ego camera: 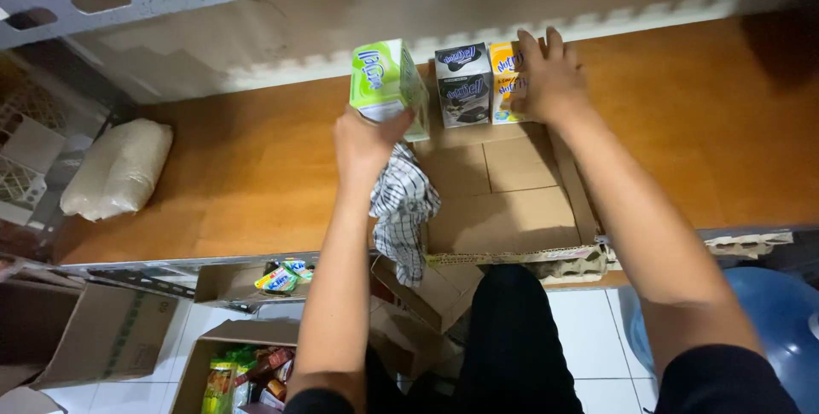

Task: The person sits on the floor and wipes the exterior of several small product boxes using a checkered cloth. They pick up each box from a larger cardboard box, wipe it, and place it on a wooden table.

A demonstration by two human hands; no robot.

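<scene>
My left hand (365, 137) grips the green carton (388, 85) from below, fingers closed round its near end, and a checked cloth (403, 209) hangs from the same hand, trailing down over the front edge of the shelf (247, 175). The green carton is tilted, and I cannot tell if its far end touches the shelf. It sits toward the back edge, at the left end of a short row of cartons, close to the wall.

Just right of it stands a black-and-white carton (462, 85), upright, with a slim gap between the two. Next in the row is a yellow carton (505, 81), touching the black-and-white one. My right hand (550, 77) lies on the yellow carton, fingers spread and flat over its top and right side, pressing rather than wrapping it.

The row stands at the far edge of a flattened cardboard sheet (503, 201) that covers the middle of the wooden shelf and reaches to its front edge. Its torn corrugated border runs along that front edge to the right.

Well apart, at the left end of the shelf, a white sack (119, 166) lies on its side.

Below the shelf, on the tiled floor, open cardboard boxes (247, 371) hold mixed coloured packets. A blue water jug (768, 311) shows at the lower right.
</scene>
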